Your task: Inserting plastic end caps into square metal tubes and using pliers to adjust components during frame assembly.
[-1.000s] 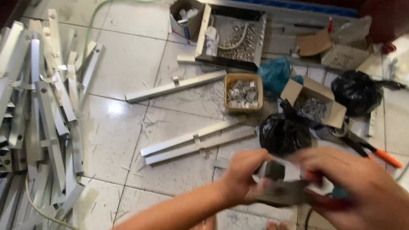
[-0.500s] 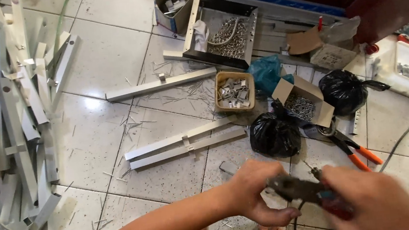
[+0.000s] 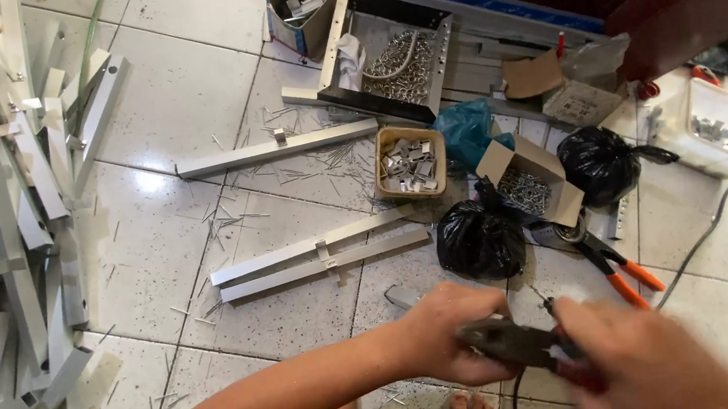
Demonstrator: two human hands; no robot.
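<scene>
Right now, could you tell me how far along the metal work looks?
Done: a bar pile lies left, three clipped bars mid-floor. In hand: the left hand pinches a small part, the right hand works pliers on it. Left: clips fill the tub.

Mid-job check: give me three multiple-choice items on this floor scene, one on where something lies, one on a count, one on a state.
1. Where do the orange-handled pliers lie?
A. in the tan tray
B. on the floor tiles right of the nearer black bag
C. on the pile of metal strips

2. How many black plastic bags are in view?
A. one
B. two
C. four

3. What is the state of the small cardboard box?
A. flaps open
B. taped shut
C. crushed flat

Answers: 1 B, they rest on tile beside the nearer black bag. 2 B, that one and the farther black bag. 3 A, its flaps stand open over small metal parts.
</scene>
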